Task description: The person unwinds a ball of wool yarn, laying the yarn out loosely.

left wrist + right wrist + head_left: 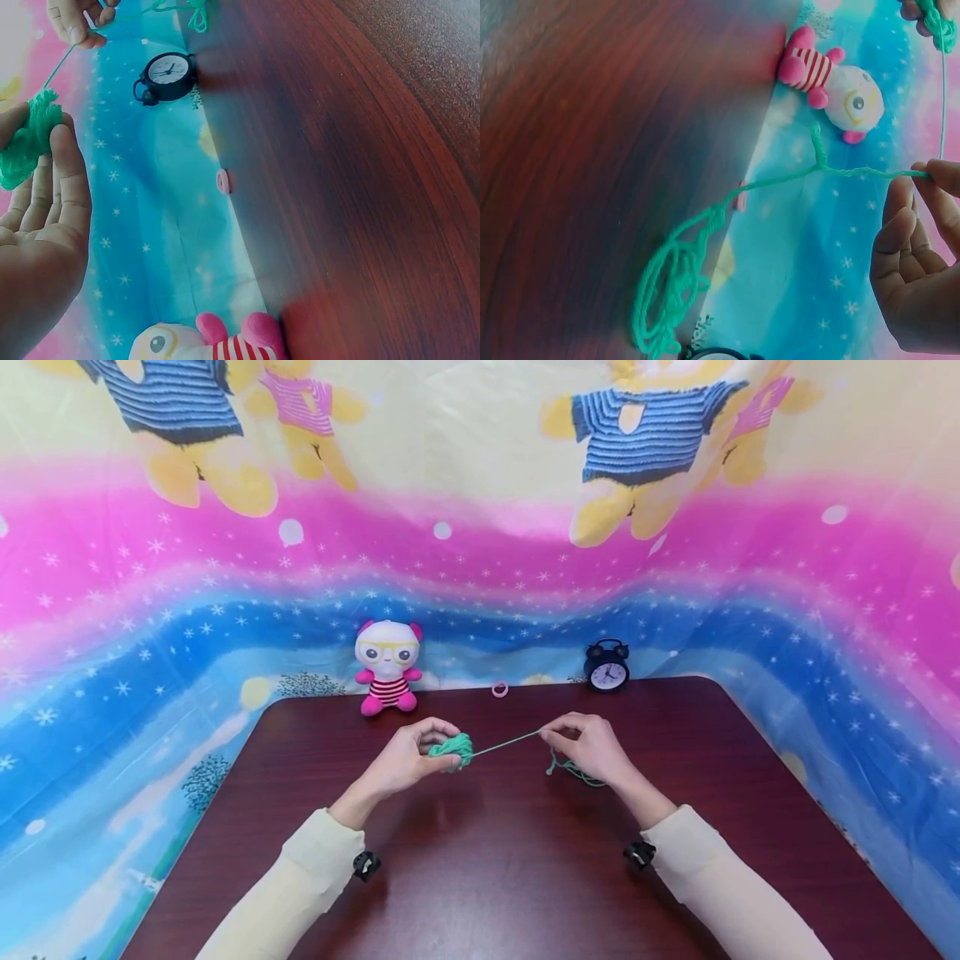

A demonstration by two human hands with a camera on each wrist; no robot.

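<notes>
A small bundle of green yarn (452, 750) sits in my left hand (408, 758), gripped between thumb and fingers. From it a taut strand (506, 744) runs up and across to my right hand (588, 747), which pinches it between thumb and fingertips. Below the right hand hangs a loose tangle of the same yarn (671, 292), with a short free end (817, 142) sticking out in the right wrist view. Both hands are held over the dark wooden table (480, 860).
At the table's back edge sit a panda plush toy (387, 668) on the left, a small pink ring (500, 690) in the middle and a black alarm clock (607, 666) on the right. A printed cloth backdrop (480, 560) surrounds the table.
</notes>
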